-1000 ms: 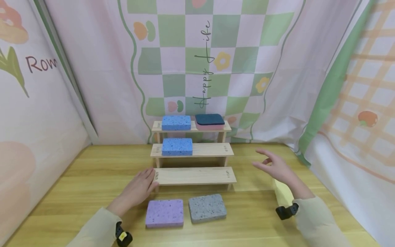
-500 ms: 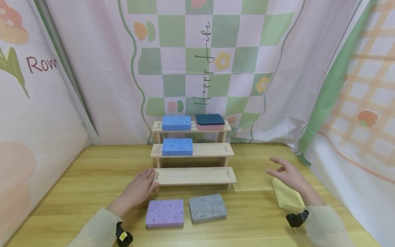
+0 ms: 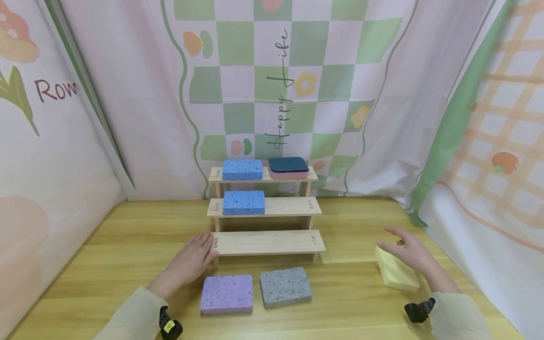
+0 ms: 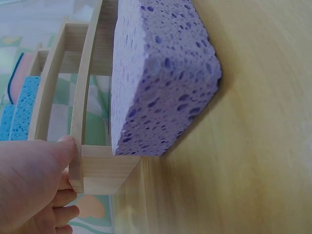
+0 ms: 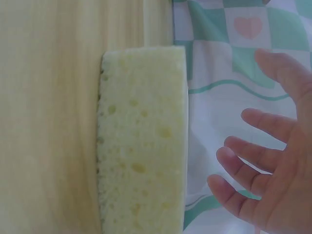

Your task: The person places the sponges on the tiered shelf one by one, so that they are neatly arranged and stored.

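Note:
My left hand (image 3: 189, 259) grips the left end of the lowest step of a three-tier wooden shelf (image 3: 267, 242); in the left wrist view the thumb (image 4: 66, 146) lies against the board's edge and the fingers bend around its end. A purple sponge (image 3: 227, 294) lies in front of the shelf, beside a grey sponge (image 3: 286, 286). On the right, my right hand (image 3: 411, 250) hovers over a pale yellow sponge (image 3: 397, 271), fingers spread and loosely bent. The right wrist view shows a gap between those fingers and the yellow sponge (image 5: 141, 141).
One blue sponge (image 3: 243, 202) sits on the middle step's left half. Up on the top step are another blue sponge (image 3: 242, 169) and a pink sponge with a dark green scouring top (image 3: 288, 167). Printed curtains (image 3: 140, 94) enclose the wooden table (image 3: 148, 222) behind and at both sides.
My right hand has moved right and toward me, from beside the shelf to over the yellow sponge. The left hand has kept its place on the lowest step.

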Tool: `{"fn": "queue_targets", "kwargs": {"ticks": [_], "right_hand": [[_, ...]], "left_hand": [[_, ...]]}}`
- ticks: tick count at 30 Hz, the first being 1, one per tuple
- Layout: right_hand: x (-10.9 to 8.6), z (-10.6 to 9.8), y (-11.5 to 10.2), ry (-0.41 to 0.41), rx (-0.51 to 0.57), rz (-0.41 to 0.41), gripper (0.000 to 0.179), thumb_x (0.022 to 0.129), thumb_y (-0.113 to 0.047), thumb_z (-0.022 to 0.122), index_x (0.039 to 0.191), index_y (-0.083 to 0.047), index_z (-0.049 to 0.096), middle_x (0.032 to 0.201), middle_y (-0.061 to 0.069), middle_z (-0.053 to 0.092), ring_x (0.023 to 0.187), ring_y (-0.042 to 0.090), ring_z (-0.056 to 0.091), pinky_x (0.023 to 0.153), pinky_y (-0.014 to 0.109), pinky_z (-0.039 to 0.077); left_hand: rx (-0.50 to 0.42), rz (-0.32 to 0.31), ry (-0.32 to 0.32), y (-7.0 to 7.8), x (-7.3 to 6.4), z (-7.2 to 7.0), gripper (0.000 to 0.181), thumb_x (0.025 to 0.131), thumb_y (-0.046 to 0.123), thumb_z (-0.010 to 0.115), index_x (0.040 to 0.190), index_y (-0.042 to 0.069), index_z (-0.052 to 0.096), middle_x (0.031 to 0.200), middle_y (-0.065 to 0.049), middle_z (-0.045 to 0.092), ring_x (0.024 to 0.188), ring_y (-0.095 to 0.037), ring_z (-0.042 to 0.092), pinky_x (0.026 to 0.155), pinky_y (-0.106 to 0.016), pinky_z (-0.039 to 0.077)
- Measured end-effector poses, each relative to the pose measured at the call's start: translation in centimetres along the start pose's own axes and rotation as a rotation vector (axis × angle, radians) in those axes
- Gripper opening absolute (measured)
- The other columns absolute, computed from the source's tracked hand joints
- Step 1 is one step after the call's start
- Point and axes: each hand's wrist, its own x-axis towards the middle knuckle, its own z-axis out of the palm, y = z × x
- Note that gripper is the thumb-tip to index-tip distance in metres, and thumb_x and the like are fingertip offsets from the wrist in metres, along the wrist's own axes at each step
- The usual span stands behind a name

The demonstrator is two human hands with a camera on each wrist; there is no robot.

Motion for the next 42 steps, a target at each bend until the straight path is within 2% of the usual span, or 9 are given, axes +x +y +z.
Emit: {"fn": "queue_targets", "kwargs": {"ticks": [7,11,18,22,29,42], "right_hand": [[-0.6,0.0,1.1,0.004,-0.028,0.008,0.063,0.088,-0.029,0.062,0.125,0.017,0.04,0.124,0.041,0.039,0.095,0.054,0.049,0.079,0.059,0.043],[-1.0,0.2,1.7,-0.014,-0.048,0.024,0.065,0.087,-0.03,0.063,0.123,0.019,0.04,0.12,0.043,0.039,0.095,0.055,0.048,0.078,0.06,0.043],[-1.4,0.5,2.1,-0.046,-0.037,0.136,0.077,0.084,-0.036,0.066,0.123,0.022,0.034,0.115,0.047,0.038,0.1,0.057,0.043,0.08,0.063,0.04],[-1.3,0.3,2.1,-0.073,-0.062,0.179,0.077,0.084,-0.039,0.065,0.118,0.023,0.035,0.108,0.047,0.04,0.097,0.056,0.044,0.079,0.061,0.041],[-1.4,0.0,2.1,-0.118,-0.105,0.197,0.074,0.085,-0.043,0.061,0.111,0.023,0.041,0.106,0.047,0.04,0.099,0.058,0.04,0.083,0.062,0.038],[-1.3,0.1,2.0,-0.142,-0.123,0.187,0.078,0.087,-0.046,0.058,0.123,0.02,0.04,0.113,0.049,0.036,0.104,0.059,0.036,0.084,0.065,0.036]], "left_hand": [[0.001,0.008,0.007,0.1,-0.1,-0.1,0.054,0.099,0.026,0.044,0.133,-0.015,0.035,0.139,-0.03,0.031,0.128,-0.041,0.029,0.105,-0.052,0.023],[0.003,0.011,0.01,0.1,-0.2,-0.2,0.053,0.098,0.024,0.045,0.133,-0.015,0.035,0.139,-0.03,0.031,0.128,-0.042,0.03,0.105,-0.052,0.023],[0.002,0.008,0.012,0.3,-0.2,-0.3,0.053,0.098,0.025,0.045,0.132,-0.015,0.035,0.139,-0.03,0.031,0.127,-0.042,0.03,0.105,-0.051,0.023],[0.001,0.006,0.01,0.3,-0.2,-0.3,0.053,0.099,0.025,0.044,0.132,-0.015,0.035,0.138,-0.03,0.031,0.127,-0.042,0.03,0.105,-0.051,0.022],[0.007,0.009,0.015,0.1,-0.1,-0.1,0.054,0.099,0.026,0.044,0.133,-0.015,0.036,0.138,-0.03,0.032,0.127,-0.042,0.031,0.105,-0.052,0.023],[0.017,0.017,0.019,0.1,-0.1,0.0,0.054,0.098,0.026,0.044,0.132,-0.015,0.036,0.138,-0.03,0.032,0.127,-0.042,0.031,0.105,-0.052,0.024]]}}
